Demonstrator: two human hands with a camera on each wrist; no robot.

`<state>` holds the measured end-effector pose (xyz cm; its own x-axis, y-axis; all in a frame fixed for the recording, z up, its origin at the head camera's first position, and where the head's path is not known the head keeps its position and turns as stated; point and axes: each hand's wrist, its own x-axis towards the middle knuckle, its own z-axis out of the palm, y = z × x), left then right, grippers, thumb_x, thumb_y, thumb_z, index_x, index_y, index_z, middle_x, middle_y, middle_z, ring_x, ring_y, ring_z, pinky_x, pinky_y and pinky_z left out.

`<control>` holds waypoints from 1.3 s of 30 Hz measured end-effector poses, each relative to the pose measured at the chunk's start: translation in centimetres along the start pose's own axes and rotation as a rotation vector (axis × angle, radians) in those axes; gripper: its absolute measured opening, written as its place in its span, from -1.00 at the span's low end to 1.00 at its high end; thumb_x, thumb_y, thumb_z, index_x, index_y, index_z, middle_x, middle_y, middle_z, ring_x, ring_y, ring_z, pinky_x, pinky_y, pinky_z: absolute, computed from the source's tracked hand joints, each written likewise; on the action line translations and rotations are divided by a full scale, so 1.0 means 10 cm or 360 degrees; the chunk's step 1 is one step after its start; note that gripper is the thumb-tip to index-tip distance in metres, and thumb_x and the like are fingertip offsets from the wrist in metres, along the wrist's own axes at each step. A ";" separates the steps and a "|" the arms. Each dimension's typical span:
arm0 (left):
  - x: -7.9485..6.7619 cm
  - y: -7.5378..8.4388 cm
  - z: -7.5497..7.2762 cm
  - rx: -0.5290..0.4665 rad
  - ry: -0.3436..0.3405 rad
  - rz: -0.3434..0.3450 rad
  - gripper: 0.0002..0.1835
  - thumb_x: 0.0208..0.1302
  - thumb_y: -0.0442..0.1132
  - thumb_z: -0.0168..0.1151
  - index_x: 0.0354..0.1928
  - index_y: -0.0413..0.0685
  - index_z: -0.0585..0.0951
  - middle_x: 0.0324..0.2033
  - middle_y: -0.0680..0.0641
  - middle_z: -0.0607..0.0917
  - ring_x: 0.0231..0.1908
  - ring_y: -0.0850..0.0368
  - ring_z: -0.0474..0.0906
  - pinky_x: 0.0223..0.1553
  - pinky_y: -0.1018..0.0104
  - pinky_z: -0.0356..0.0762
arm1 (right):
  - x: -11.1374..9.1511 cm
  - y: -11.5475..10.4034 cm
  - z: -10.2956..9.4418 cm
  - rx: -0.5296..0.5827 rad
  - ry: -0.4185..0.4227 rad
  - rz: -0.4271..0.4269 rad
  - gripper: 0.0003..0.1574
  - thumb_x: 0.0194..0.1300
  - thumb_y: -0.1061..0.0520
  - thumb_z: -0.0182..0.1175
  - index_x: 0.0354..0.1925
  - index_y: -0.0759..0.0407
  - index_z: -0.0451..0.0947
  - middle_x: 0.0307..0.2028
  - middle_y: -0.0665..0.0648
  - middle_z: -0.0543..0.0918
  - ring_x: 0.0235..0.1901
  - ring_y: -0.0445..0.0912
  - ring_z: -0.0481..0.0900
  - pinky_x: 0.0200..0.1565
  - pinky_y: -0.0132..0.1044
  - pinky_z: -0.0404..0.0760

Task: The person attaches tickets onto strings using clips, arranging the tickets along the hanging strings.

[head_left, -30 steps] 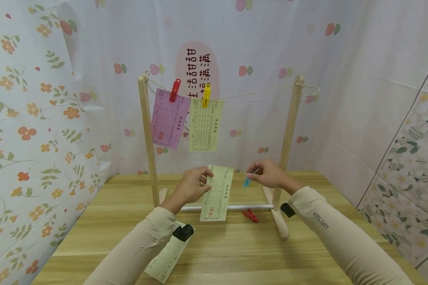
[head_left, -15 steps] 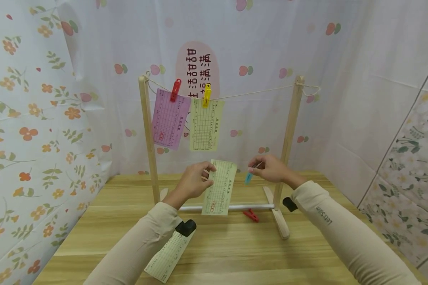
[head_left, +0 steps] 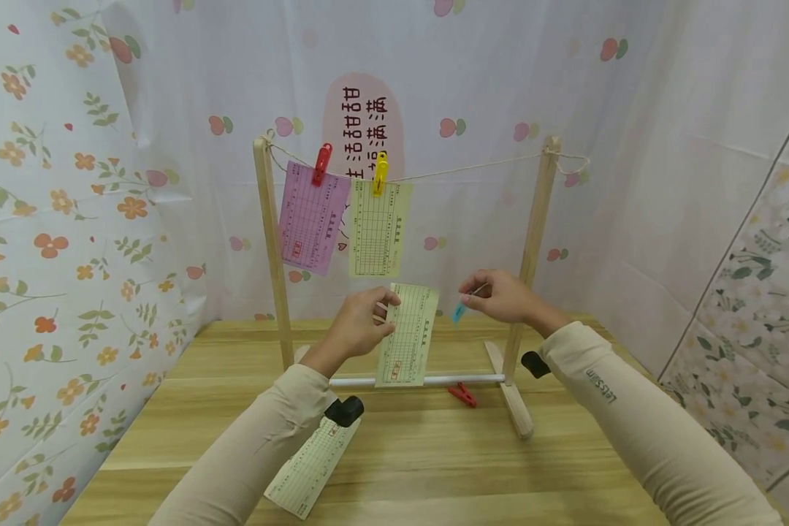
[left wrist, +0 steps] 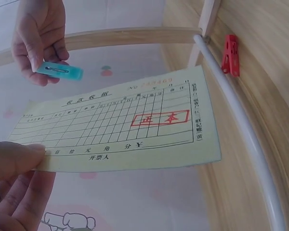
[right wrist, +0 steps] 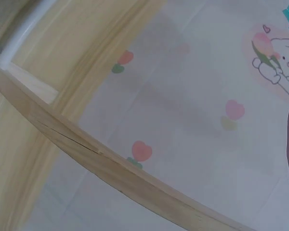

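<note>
My left hand pinches a pale yellow receipt slip by its left edge, in front of the rack and below the string. The left wrist view shows thumb and fingers on one corner of the slip, its printed side and red stamp in sight. To the right, my right hand holds a blue clothespin between thumb and fingers, its tip pointing down and left, apart from the slip. On the string hang a purple slip under a red clothespin and a yellow slip under a yellow clothespin.
The rack has two wooden posts and a white bottom rod. On the wooden table lie a red clothespin by the right foot and another pale slip, partly under my left forearm. Printed curtains surround the table.
Both hands have risen, the left one with the slip and the right one with the blue clothespin. The slip has also shifted slightly to the right. The hanging slips stay in place.
</note>
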<state>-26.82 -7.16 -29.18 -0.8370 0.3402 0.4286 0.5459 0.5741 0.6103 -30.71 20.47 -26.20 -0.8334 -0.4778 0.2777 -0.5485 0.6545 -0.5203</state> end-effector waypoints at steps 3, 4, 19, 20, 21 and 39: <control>0.01 0.02 -0.02 0.0010 -0.0003 0.0013 -0.66 0.07 -0.50 0.38 -0.08 -0.18 0.58 -0.10 -0.10 0.62 -0.21 0.05 0.64 -0.23 0.35 0.63 | 0.01 -0.01 -0.02 0.0012 0.0006 0.0018 -0.73 0.37 0.16 0.19 -0.07 0.34 0.58 -0.16 0.22 0.65 -0.15 0.09 0.66 -0.11 -0.02 0.63; 0.02 0.02 -0.02 0.0011 -0.0002 0.0012 -0.65 0.07 -0.50 0.38 -0.08 -0.17 0.58 -0.10 -0.10 0.62 -0.20 0.05 0.64 -0.23 0.35 0.63 | 0.02 -0.01 -0.03 0.0014 0.0009 0.0017 -0.73 0.36 0.16 0.19 -0.07 0.35 0.58 -0.17 0.21 0.66 -0.16 0.08 0.66 -0.11 -0.02 0.62; 0.10 0.10 -0.09 -0.0002 0.0025 0.0028 -0.63 0.10 -0.51 0.31 -0.02 -0.16 0.58 -0.06 -0.12 0.59 -0.16 0.03 0.62 -0.20 0.31 0.62 | 0.02 -0.10 -0.12 -0.0025 0.0051 -0.0017 -0.72 0.35 0.18 0.20 -0.05 0.36 0.56 -0.18 0.22 0.65 -0.14 0.10 0.66 -0.05 0.03 0.59; 0.11 0.11 -0.10 -0.0013 0.0031 0.0027 -0.63 0.10 -0.50 0.31 -0.02 -0.15 0.58 -0.06 -0.13 0.59 -0.16 0.02 0.62 -0.20 0.30 0.63 | 0.03 -0.10 -0.13 -0.0031 0.0061 -0.0018 -0.72 0.35 0.19 0.20 -0.06 0.36 0.56 -0.19 0.22 0.65 -0.15 0.10 0.66 -0.06 0.03 0.59; 0.12 0.12 -0.10 -0.0023 0.0037 0.0021 -0.63 0.10 -0.50 0.31 -0.01 -0.15 0.58 -0.06 -0.13 0.60 -0.16 0.02 0.62 -0.20 0.29 0.63 | 0.03 -0.11 -0.15 -0.0038 0.0069 -0.0018 -0.72 0.35 0.19 0.20 -0.06 0.36 0.56 -0.19 0.22 0.64 -0.15 0.10 0.66 -0.06 0.03 0.59; 0.25 0.24 -0.20 -0.0045 0.0093 -0.0042 -0.61 0.13 -0.47 0.32 0.03 -0.12 0.57 0.04 -0.13 0.58 -0.11 0.02 0.62 -0.18 0.24 0.63 | 0.12 -0.28 -0.31 -0.0081 0.0194 -0.0014 -0.73 0.36 0.13 0.19 -0.08 0.30 0.58 -0.20 0.21 0.69 -0.21 0.05 0.67 -0.14 -0.01 0.61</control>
<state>-27.50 -6.43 -25.36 -0.8477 0.2807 0.4500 0.5254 0.5609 0.6398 -30.37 19.91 -21.88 -0.8289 -0.4106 0.3799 -0.5558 0.6812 -0.4765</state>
